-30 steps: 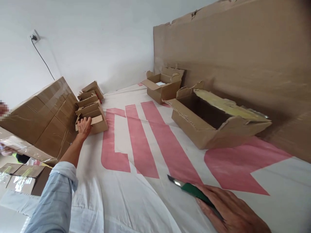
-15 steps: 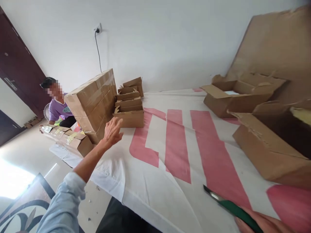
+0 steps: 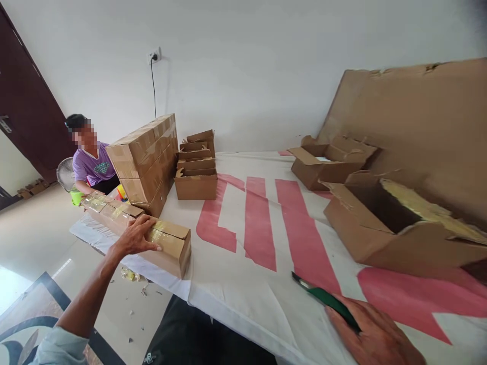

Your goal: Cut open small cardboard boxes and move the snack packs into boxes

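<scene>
Door: a dark red door [image 3: 32,101] stands at the far left, its handle showing.
Fan: a round fan [image 3: 65,175] sits behind the co-worker [image 3: 95,170].
Green container: a bright green container [image 3: 76,197] is just beside the far end of the row of taped boxes [image 3: 114,214].
Co-worker: a person in a purple top, leaning low, one arm reaching to the far end of that row.
Row of taped boxes: closed cartons lie end to end along the left edge of the white cloth [image 3: 228,274], yellowish tape on their tops.
Left hand: the left hand [image 3: 139,235] lies over the row, thumb spread from the fingers, touching the nearest taped box [image 3: 175,248]; I cannot tell whether it grips.
Nearest taped box: closed, at the near end of the row, its end face turned toward the middle of the cloth.
Stack: a wall of sealed cartons [image 3: 146,162] rises behind the row.
Plug: a black plug [image 3: 154,57] sits in a wall socket, its cord hanging behind the stack.
Open cartons: a line of small open boxes [image 3: 196,186] stands just right of the stack.
Cloth: white with broad red shapes, wrinkled.
Knife: a green box cutter [image 3: 331,303], blade pointing up and left.
Right hand: the right hand [image 3: 376,332] is closed around the cutter's handle, low over the cloth.
Smaller open box: this carton [image 3: 319,175], flaps raised, has something white inside.
Larger open box: another carton [image 3: 380,248], nearer, has a yellowish strip along its back flap.
Cardboard panel: a large brown sheet [image 3: 422,111] stands upright behind both.
</scene>
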Motion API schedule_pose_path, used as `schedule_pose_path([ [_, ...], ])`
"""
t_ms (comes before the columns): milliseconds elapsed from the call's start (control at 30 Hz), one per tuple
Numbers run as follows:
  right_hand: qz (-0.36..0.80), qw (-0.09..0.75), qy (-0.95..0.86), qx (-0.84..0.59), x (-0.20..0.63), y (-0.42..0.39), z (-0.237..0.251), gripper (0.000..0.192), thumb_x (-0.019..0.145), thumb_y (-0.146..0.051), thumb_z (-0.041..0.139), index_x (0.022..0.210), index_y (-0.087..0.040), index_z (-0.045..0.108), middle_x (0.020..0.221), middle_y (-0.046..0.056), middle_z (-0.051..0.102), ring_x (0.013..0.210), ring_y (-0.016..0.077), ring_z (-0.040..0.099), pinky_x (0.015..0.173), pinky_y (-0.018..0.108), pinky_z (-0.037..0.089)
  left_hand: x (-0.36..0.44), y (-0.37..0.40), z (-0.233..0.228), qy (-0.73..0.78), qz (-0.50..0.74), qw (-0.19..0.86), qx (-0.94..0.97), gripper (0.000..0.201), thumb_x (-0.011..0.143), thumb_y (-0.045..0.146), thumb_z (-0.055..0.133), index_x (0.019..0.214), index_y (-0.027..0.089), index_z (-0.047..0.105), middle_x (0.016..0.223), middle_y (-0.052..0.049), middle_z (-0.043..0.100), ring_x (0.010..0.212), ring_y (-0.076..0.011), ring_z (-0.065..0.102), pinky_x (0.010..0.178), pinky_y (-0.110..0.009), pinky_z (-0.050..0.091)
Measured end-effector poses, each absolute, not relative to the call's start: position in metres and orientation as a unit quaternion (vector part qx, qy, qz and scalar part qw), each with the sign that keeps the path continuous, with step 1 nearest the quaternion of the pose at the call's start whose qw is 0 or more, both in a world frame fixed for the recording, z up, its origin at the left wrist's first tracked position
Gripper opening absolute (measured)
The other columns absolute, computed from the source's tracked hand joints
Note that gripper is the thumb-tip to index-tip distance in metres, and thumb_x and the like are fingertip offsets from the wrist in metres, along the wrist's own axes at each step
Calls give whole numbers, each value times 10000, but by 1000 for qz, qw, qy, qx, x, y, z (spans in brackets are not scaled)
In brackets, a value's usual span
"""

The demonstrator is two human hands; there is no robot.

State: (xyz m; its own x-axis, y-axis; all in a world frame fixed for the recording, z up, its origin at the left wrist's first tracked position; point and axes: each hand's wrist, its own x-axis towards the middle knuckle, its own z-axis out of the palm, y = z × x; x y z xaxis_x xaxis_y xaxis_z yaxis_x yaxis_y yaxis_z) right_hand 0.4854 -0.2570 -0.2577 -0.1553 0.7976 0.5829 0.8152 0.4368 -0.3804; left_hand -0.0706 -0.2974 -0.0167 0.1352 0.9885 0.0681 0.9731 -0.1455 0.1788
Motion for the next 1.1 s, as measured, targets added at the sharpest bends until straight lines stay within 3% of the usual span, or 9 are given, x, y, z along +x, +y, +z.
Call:
schedule_pose_path([
  [233,23,329,-742,-584,473,-249,-246,353,953,-462,455,1000,-232,718,954,122,758,939,333,709,811,448,570,30,-317,-48,642,164,-34,748,649,817,698,796,1253,232,678,1334,-152,635,1279,-378,577,1106,-566,439],
  [433,75,318,-733,-597,470,-244,-235,366,953,-487,432,977,-225,686,918,127,726,911,327,693,830,454,560,34,-322,-44,623,265,4,737,516,908,443,724,1373,234,640,1464,-149,631,1320,-353,608,1102,-536,483],
  [567,121,370,-726,-567,460,-243,-192,388,985,-502,431,1054,-228,696,954,111,732,877,292,708,785,402,566,-17,-312,-47,652,360,141,652,371,867,442,692,1176,240,721,1413,-114,682,1260,-322,661,1057,-476,540],
  [733,215,378,-776,-457,409,-252,-92,376,1068,-499,438,1011,-229,693,852,49,679,777,221,661,727,330,543,-36,-308,-64,594,449,362,562,422,798,599,774,935,202,735,1351,-147,749,1263,-355,681,1034,-444,556],
  [867,256,296,-841,-374,361,-258,-33,378,1090,-441,445,907,-232,701,787,28,674,716,192,631,704,314,521,-28,-311,-71,573,484,399,528,437,801,616,793,939,204,752,1404,-144,733,1302,-373,653,1046,-457,537],
  [1100,278,208,-888,-302,313,-240,-9,351,1082,-380,451,1073,-218,763,919,59,764,804,199,685,748,321,524,-29,-313,-76,545,500,463,488,470,732,595,886,938,199,737,1573,-156,612,1368,-392,617,1098,-473,504],
])
